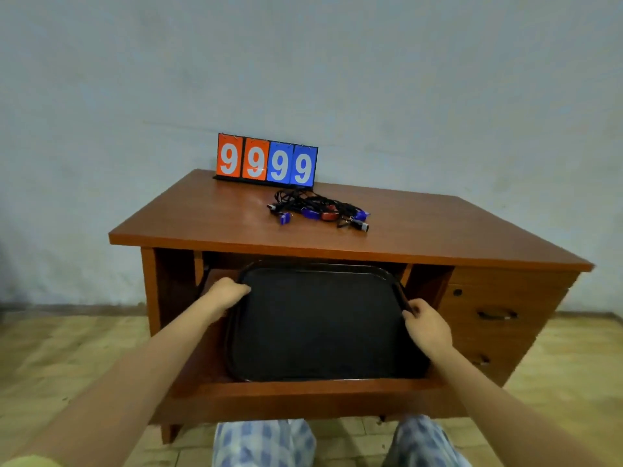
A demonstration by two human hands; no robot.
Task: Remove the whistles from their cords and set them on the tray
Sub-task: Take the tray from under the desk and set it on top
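Left hand [226,293] and right hand [426,323] are each gripping opposite rims of the black rectangular plastic tray [317,321] lying on the brown wooden bench's [209,214] pull-out shelf [303,390].

Blk tray [320,325], blue/red whistles [318,214], brown desk [421,227].

Both bare forearms are stretched forward and slightly inward. The left hand [226,293] is curled over the left rim of the tray [317,328], knuckles up. The right hand [427,326] is closed on the right rim, thumb on top.
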